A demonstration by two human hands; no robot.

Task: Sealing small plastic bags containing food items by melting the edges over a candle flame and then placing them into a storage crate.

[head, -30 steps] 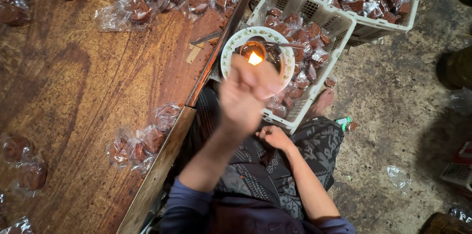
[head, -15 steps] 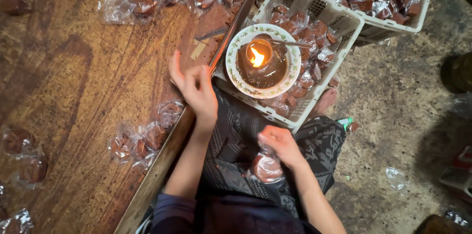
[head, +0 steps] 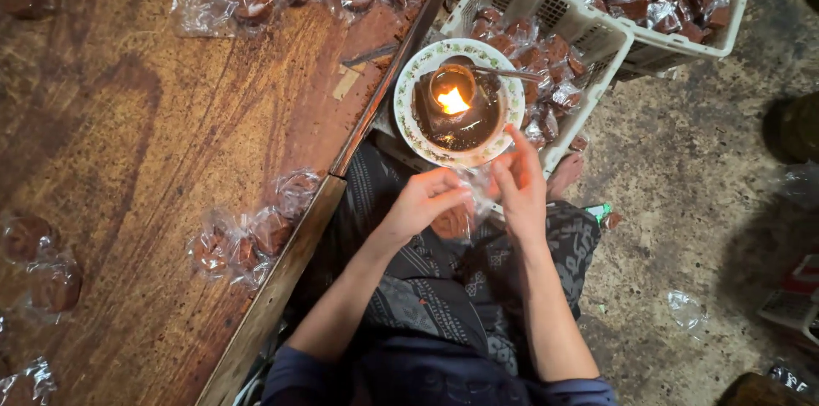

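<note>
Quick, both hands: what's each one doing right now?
Left hand: closed on the clear bag with a brown piece inside.
Right hand: fingers pinching the same bag's top, near the flame.

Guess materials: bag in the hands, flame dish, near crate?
Bag: thin clear plastic film, glossy, crinkled, held by both the left hand and right hand. Dish: likely glazed ceramic, white, patterned rim. Crate: white moulded plastic, lattice walls.

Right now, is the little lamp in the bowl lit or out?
Lit: a bright yellow flame burns in the bowl.
</note>
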